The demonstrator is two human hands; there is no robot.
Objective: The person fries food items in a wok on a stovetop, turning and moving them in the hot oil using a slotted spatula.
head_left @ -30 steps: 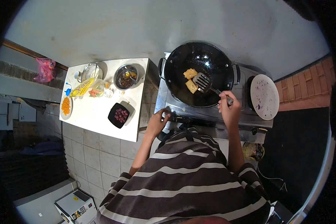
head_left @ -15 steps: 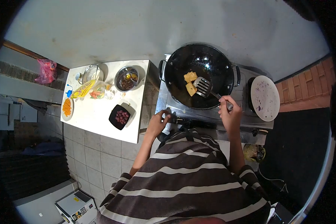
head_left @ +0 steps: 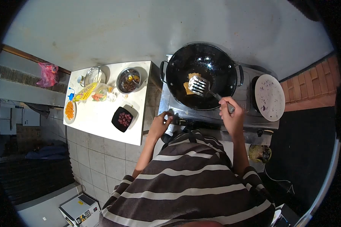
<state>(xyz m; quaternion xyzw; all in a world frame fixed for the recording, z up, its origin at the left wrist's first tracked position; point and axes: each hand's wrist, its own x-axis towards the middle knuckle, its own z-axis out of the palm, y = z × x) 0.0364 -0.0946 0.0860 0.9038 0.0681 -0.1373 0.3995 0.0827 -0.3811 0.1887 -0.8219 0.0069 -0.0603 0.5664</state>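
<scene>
My right hand [head_left: 232,116] is closed around the handle of a slotted spatula [head_left: 216,94]. Its metal head lies over two golden fried pieces [head_left: 188,87] in a black wok [head_left: 223,64], partly covering them. The wok sits on a metal stove [head_left: 201,116], a shiny film of oil inside it. My left hand [head_left: 160,124] is at the stove's front left corner, thumb and index finger curved and apart, with nothing visible held. A dark stove knob [head_left: 182,122] shows just beside those fingers.
On the right of the stove stands a white oval plate [head_left: 269,97] with purple bits. The white table [head_left: 98,125] on the left bears a steel bowl [head_left: 129,80], a black dish [head_left: 122,119] of reddish pieces, a yellow packet [head_left: 85,92] and a plate of orange shreds [head_left: 69,112].
The spatula head has moved left, from beside the fried pieces to over them. The pieces have shifted slightly left. My left hand stays in place.
</scene>
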